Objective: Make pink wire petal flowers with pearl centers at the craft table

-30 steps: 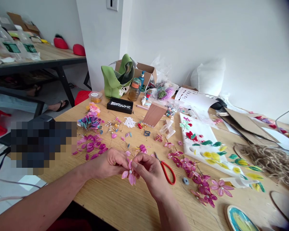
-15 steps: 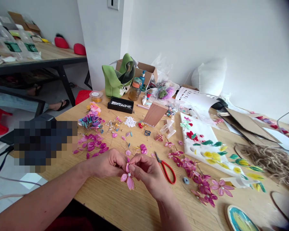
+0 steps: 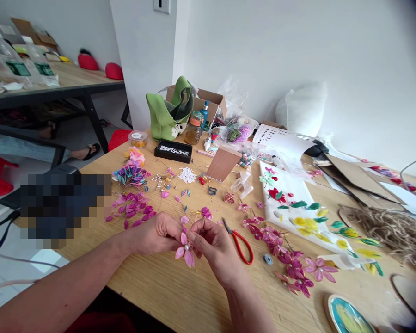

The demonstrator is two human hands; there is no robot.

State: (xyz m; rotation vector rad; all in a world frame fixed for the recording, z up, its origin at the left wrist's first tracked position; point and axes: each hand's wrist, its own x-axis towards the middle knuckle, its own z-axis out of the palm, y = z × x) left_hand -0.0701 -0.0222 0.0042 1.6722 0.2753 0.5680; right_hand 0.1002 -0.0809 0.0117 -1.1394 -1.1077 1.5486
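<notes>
A pink flower (image 3: 186, 250) with a pearl-like white centre hangs between my two hands over the table's near part. My left hand (image 3: 162, 235) is closed round its upper part, where the stem is hidden by the fingers. From the right, my right hand (image 3: 211, 247) pinches at the petals' edge with thumb and forefinger. Red-handled scissors (image 3: 241, 246) lie just right of my right hand. Loose magenta petals (image 3: 133, 206) are spread beyond my left hand. A branch of finished-looking magenta flowers (image 3: 287, 259) lies farther right, beside a small grey spool (image 3: 268, 259).
On the wooden table (image 3: 152, 286) stand a green bag (image 3: 166, 118), an orange-lidded jar (image 3: 194, 128) and a black tray (image 3: 173, 151). Yellow and red flowers lie on a white foam sheet (image 3: 291, 219). Brown twine (image 3: 388, 231) is at right. Behind, a person's leg shows.
The flower has turned slightly, showing its petals more toward the camera. My right hand's fingers have shifted a little up and right, uncovering more of the upper petal.
</notes>
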